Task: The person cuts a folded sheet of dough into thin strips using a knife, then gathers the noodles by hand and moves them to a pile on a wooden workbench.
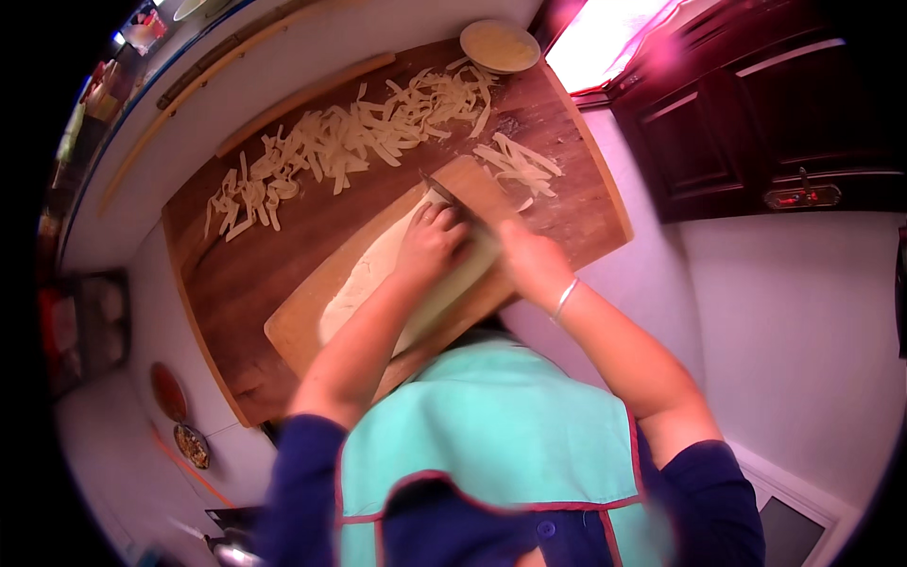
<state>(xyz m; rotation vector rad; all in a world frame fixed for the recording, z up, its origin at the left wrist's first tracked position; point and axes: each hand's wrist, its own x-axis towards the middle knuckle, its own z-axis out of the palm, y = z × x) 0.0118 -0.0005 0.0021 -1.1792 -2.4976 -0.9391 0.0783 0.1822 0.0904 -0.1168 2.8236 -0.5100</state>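
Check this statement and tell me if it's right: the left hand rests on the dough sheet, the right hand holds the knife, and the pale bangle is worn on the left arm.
Not quite: the head view shows the pale bangle worn on the right, not the left. The rest stands: the left hand rests on the dough sheet, and the right hand holds the knife.

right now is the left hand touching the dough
Touching: the head view shows the left hand lying on the dough with no gap between.
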